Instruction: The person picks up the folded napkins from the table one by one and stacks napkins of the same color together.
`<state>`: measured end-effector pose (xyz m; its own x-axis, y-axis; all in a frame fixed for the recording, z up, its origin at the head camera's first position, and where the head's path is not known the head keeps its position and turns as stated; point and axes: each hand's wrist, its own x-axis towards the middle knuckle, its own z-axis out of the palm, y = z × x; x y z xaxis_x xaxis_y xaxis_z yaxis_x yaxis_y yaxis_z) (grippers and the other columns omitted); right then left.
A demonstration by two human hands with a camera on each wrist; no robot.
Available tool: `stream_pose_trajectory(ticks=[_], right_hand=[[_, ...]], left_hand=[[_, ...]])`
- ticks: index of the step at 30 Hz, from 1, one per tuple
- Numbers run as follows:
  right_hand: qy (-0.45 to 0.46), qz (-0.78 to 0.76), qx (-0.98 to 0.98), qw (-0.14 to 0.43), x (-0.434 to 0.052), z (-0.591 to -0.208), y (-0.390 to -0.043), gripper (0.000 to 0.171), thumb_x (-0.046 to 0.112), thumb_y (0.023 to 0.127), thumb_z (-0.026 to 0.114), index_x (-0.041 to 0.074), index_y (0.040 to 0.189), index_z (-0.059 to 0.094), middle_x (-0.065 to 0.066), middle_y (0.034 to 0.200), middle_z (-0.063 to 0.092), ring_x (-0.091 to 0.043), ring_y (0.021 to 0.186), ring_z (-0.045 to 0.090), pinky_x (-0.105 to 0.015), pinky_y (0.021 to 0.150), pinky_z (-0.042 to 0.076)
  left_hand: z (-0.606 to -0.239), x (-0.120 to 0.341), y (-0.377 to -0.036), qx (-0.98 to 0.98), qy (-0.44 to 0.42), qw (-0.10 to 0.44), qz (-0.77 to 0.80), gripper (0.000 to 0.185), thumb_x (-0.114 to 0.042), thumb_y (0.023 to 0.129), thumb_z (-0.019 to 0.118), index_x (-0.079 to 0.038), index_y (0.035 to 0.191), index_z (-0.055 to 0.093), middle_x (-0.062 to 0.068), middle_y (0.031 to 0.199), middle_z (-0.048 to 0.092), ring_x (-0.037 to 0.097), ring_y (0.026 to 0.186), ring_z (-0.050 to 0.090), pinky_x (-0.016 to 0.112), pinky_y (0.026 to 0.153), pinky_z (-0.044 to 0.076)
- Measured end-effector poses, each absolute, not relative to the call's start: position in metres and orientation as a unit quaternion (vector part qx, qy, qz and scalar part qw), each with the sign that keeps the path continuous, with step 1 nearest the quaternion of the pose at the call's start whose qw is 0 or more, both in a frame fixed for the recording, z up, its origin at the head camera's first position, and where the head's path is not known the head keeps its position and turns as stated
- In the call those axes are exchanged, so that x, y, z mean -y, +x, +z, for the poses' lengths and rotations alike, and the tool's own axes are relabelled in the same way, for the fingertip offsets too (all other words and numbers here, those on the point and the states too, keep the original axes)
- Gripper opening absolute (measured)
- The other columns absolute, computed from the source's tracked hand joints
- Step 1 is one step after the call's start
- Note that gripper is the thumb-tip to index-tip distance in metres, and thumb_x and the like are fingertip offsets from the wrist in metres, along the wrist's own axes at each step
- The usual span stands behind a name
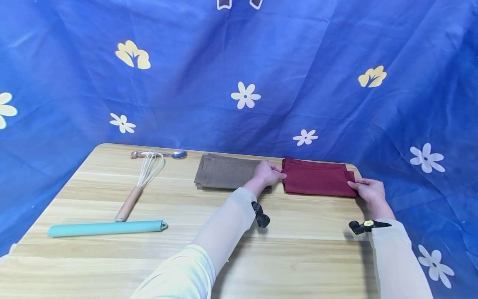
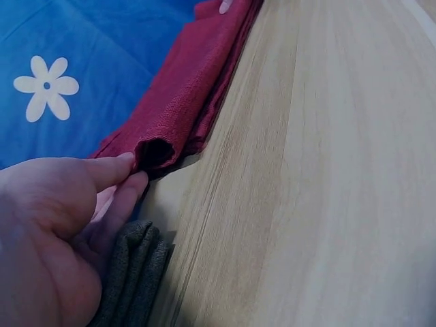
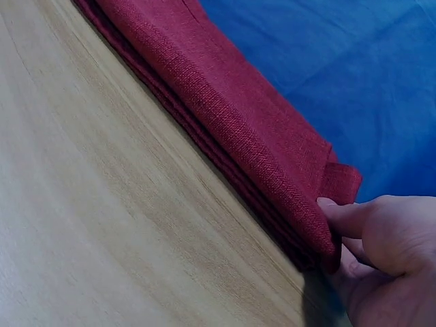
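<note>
Two hands on folded red cloth [image 1: 316, 179], centre-right of frame, far table [image 1: 298, 232] edge. L hand [image 1: 268, 173] pinches its left end; R hand [image 1: 367, 189] pinches right corner. Folded brown cloth [image 1: 225, 172] just left, under L wrist.

The red cloth [image 1: 316, 177] lies at the far end of the table [image 1: 298, 232], close to the blue curtain [image 1: 336, 83] behind it, so there is little room on that side. The left hand [image 1: 267, 173] is at the red cloth's left end and the right hand [image 1: 367, 190] is at its right end. A brown cloth [image 1: 225, 172] lies just left of the red cloth, with only a thin gap between. In front of the red cloth the wood is bare and wide. Far to its left lie a whisk [image 1: 143, 178], a spoon [image 1: 164, 154] and a teal roller [image 1: 106, 228].
</note>
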<state>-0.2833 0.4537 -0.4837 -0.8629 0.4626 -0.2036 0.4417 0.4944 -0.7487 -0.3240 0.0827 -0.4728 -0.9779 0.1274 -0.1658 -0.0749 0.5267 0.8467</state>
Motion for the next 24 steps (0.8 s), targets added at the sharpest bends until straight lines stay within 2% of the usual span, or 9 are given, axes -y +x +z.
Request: stream_pose_trajectory(ticks=[5,8,11,13,15,20,24], right_hand=[[-0.262,0.442,0.858,0.014,-0.454,-0.483,-0.283,0.06,0.032,0.098,0.078,-0.004,0.144,0.062,-0.025,0.15,0.055,-0.031,0.135,0.048,-0.023,0.09,0.043],[-0.255,0.448,0.857,0.016,-0.454,-0.483,-0.282,0.059,0.031,0.098,0.079,-0.004,0.143,0.063,-0.025,0.146,0.058,-0.025,0.125,0.054,-0.017,0.083,0.044],[-0.221,0.467,0.856,0.023,-0.456,-0.479,-0.279,0.059,0.025,0.098,0.079,-0.008,0.143,0.061,-0.009,0.12,0.075,-0.001,0.101,0.064,-0.011,0.076,0.048],[-0.202,0.48,0.854,0.025,-0.456,-0.475,-0.276,0.056,0.021,0.098,0.079,-0.007,0.142,0.061,0.003,0.104,0.079,0.01,0.088,0.063,-0.009,0.074,0.051],[-0.188,0.489,0.851,0.026,-0.457,-0.471,-0.273,0.053,0.017,0.098,0.079,-0.008,0.142,0.061,0.013,0.092,0.077,0.015,0.083,0.061,-0.008,0.075,0.052],[-0.185,0.481,0.856,0.029,-0.458,-0.458,-0.265,0.049,0.015,0.101,0.076,-0.01,0.141,0.061,0.005,0.109,0.076,0.014,0.086,0.063,-0.01,0.083,0.054],[-0.155,0.493,0.855,0.044,-0.458,-0.448,-0.257,0.049,0.008,0.101,0.074,-0.016,0.14,0.058,0.001,0.106,0.077,0.01,0.085,0.067,-0.012,0.08,0.056]], left_hand=[[-0.473,-0.082,-0.325,-0.869,0.014,0.108,0.483,0.018,-0.031,0.089,0.089,-0.019,0.101,0.085,-0.007,0.096,0.079,0.015,0.107,0.068,0.026,0.093,0.053],[-0.475,-0.084,-0.326,-0.872,0.011,0.107,0.478,0.018,-0.033,0.089,0.088,-0.019,0.1,0.085,-0.008,0.096,0.079,0.015,0.106,0.068,0.027,0.092,0.054],[-0.475,-0.084,-0.325,-0.87,0.011,0.105,0.482,0.019,-0.033,0.09,0.088,-0.018,0.101,0.085,-0.007,0.094,0.079,0.015,0.104,0.068,0.026,0.091,0.054],[-0.472,-0.083,-0.325,-0.87,0.012,0.103,0.483,0.019,-0.031,0.09,0.087,-0.017,0.102,0.085,-0.005,0.095,0.079,0.016,0.104,0.068,0.026,0.091,0.054],[-0.47,-0.082,-0.324,-0.871,0.016,0.102,0.481,0.021,-0.03,0.09,0.087,-0.016,0.105,0.085,-0.005,0.096,0.079,0.015,0.105,0.068,0.025,0.091,0.054],[-0.46,-0.074,-0.319,-0.864,0.046,0.105,0.49,0.023,-0.023,0.092,0.085,-0.009,0.11,0.082,0.001,0.093,0.08,0.016,0.095,0.072,0.028,0.087,0.056],[-0.451,-0.059,-0.317,-0.844,0.074,0.113,0.519,0.024,-0.017,0.093,0.083,-0.002,0.112,0.079,0.005,0.09,0.08,0.016,0.083,0.075,0.028,0.079,0.058]])
